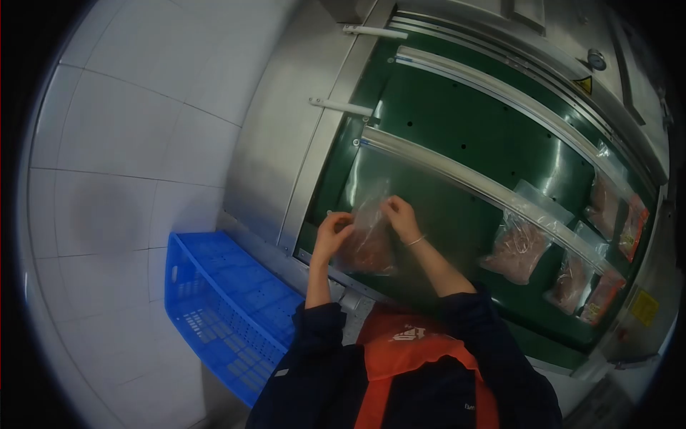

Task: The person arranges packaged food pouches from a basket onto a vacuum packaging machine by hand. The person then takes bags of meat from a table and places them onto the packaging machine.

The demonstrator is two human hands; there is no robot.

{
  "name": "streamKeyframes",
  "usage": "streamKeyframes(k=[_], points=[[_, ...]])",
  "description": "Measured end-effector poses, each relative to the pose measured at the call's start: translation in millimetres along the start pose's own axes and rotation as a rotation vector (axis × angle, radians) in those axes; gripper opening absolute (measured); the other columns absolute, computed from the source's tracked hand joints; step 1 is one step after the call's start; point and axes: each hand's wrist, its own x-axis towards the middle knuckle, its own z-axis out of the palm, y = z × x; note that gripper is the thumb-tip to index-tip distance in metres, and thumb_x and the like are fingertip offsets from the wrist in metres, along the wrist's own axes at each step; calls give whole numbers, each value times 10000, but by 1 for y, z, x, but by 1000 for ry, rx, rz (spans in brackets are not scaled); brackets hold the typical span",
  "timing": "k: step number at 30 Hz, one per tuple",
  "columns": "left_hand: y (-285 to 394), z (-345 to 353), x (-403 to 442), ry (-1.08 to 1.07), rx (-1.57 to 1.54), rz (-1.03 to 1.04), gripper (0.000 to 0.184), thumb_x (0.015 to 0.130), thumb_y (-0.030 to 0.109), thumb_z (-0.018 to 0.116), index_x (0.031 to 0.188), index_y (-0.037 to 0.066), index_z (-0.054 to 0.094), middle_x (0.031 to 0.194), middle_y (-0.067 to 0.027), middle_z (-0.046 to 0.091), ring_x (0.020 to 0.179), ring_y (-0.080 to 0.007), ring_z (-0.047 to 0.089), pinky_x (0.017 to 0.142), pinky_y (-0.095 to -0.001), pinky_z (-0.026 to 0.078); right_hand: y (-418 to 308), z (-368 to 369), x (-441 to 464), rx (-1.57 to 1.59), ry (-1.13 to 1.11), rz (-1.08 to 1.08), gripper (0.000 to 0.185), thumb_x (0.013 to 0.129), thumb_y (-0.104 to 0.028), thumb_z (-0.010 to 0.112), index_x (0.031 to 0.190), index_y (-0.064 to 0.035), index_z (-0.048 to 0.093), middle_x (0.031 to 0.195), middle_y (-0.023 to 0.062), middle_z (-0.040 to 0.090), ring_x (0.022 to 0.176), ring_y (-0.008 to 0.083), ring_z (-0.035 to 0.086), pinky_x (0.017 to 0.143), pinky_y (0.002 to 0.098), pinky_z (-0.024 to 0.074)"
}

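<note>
A clear plastic bag of pinkish meat (366,255) lies at the near left end of the green belt (436,136). Its upper part is lifted between my two hands. At the bag's left edge, my left hand (334,232) pinches the plastic with thumb and fingers. Opposite it, my right hand (401,217) grips the plastic near the bag's mouth, fingers closed. Farther right, another filled bag (520,247) lies with its mouth end at the near metal bar (457,169). Beyond it lie a smaller bag (569,281) and a red-labelled packet (602,297).
A second metal bar (500,86) crosses the belt farther back, with a bag (604,204) and a red packet (633,227) at its right end. A blue plastic crate (232,304) stands at lower left, beside the tiled wall (128,143). White handles (343,106) stick out left.
</note>
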Motion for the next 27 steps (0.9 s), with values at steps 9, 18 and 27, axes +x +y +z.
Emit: streamKeyframes(k=[9, 18, 27], points=[[7, 79, -5, 234, 170, 173, 51, 775, 43, 549, 782, -3, 529, 733, -128, 539, 680, -275, 534, 633, -333, 427, -22, -79, -58, 254, 354, 86, 111, 809, -88, 591, 767, -35, 503, 675, 7, 524, 612, 74, 501, 580, 200, 416], [19, 107, 26, -205, 66, 359, 120, 788, 7, 560, 902, 10, 523, 861, -87, 548, 759, -205, 571, 663, -267, 454, -27, -110, -85, 377, 273, 83, 107, 871, -174, 531, 854, -70, 511, 807, -4, 517, 739, 92, 509, 655, 227, 439], [6, 108, 28, -64, -378, 15, 151, 866, 96, 509, 932, -10, 593, 885, -75, 618, 777, -147, 580, 682, -245, 449, -32, -103, -96, 337, 408, -80, 65, 865, -95, 519, 832, -39, 509, 831, 32, 537, 797, 109, 520, 729, 252, 441]])
